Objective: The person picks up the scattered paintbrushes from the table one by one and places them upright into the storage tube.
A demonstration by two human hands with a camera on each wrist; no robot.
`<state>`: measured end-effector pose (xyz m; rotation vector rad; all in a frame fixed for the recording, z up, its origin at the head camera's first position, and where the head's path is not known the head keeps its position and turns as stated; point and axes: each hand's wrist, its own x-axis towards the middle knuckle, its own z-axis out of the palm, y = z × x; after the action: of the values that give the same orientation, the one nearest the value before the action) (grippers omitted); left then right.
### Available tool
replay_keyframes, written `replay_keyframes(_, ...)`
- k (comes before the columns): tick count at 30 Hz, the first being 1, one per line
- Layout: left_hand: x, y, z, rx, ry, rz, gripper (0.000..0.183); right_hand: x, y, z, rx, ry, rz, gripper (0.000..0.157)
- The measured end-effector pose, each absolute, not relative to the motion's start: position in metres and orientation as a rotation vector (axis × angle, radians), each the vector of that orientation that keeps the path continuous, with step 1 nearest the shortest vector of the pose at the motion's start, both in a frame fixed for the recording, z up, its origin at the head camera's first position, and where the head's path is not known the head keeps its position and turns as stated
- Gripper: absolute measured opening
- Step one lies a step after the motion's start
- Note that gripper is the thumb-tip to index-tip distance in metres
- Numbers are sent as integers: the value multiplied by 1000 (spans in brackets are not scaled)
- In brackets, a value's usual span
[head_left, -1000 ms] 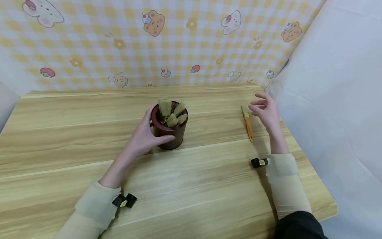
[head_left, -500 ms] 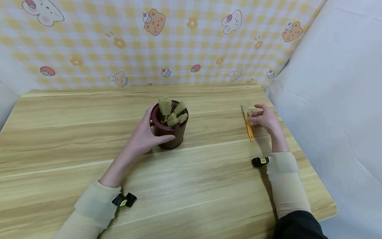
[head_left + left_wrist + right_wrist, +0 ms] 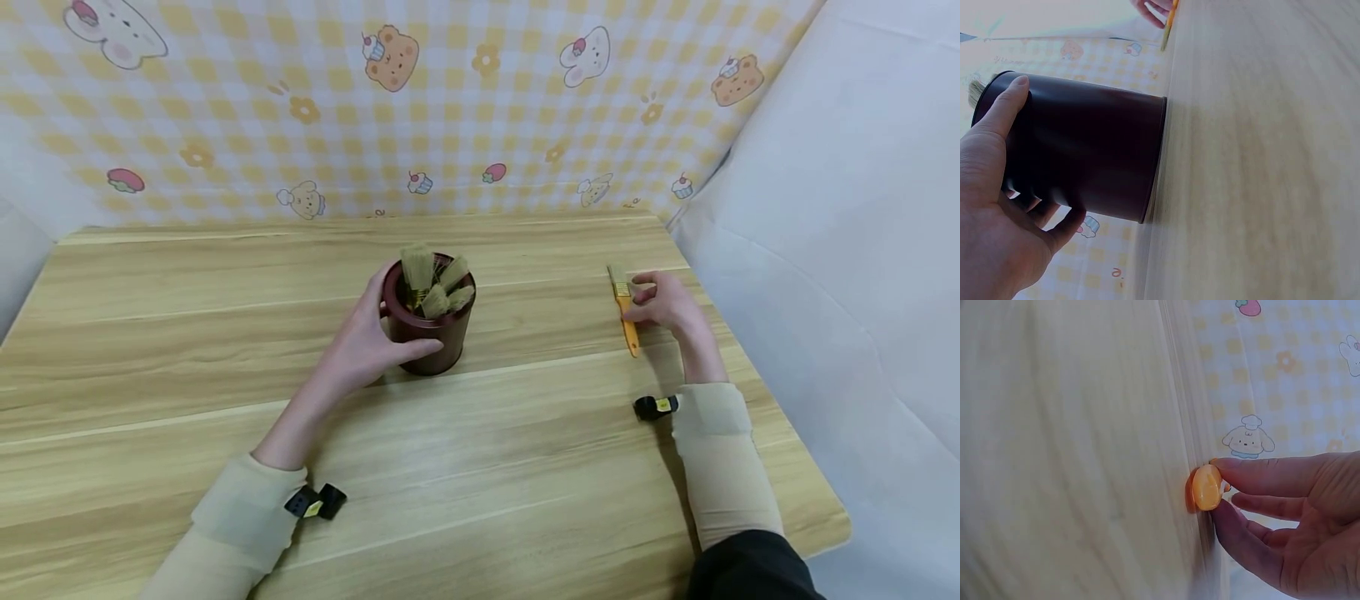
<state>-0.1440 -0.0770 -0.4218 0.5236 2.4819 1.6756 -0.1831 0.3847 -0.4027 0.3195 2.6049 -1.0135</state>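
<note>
A dark brown cylindrical holder (image 3: pixel 444 343) stands upright on the table, with several bristle brushes (image 3: pixel 417 268) poking out of its top. My left hand (image 3: pixel 358 343) grips it from the left, thumb across the front; the left wrist view shows the fingers curling behind its wall (image 3: pixel 1088 140). On the right lies a flat paintbrush (image 3: pixel 631 335) with an orange handle and pale bristles pointing away. My right hand (image 3: pixel 671 308) is at its handle. In the right wrist view, thumb and fingers pinch the orange handle (image 3: pixel 1208 487), seen end-on close to the tabletop.
The wood-grain table (image 3: pixel 495 467) ends at a yellow checked backdrop (image 3: pixel 450 125) behind and a white cloth (image 3: pixel 840 250) on the right. A small black camera sits at each wrist, the left one (image 3: pixel 315 502) near the tabletop.
My right hand has come down from above the paintbrush and closed its thumb and fingers on the handle. The left hand and holder have stayed in place.
</note>
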Motion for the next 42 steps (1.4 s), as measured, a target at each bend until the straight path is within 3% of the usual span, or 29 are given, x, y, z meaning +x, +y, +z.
replay_keyframes(22,-141,-79,-418,482,2553,1612,116,-181,370,-397,265,2606,-1103,81)
replay_keyframes(42,-141,-81,-418,481,2530,1623,114,-172,309,-343,71,2834,-1737,67)
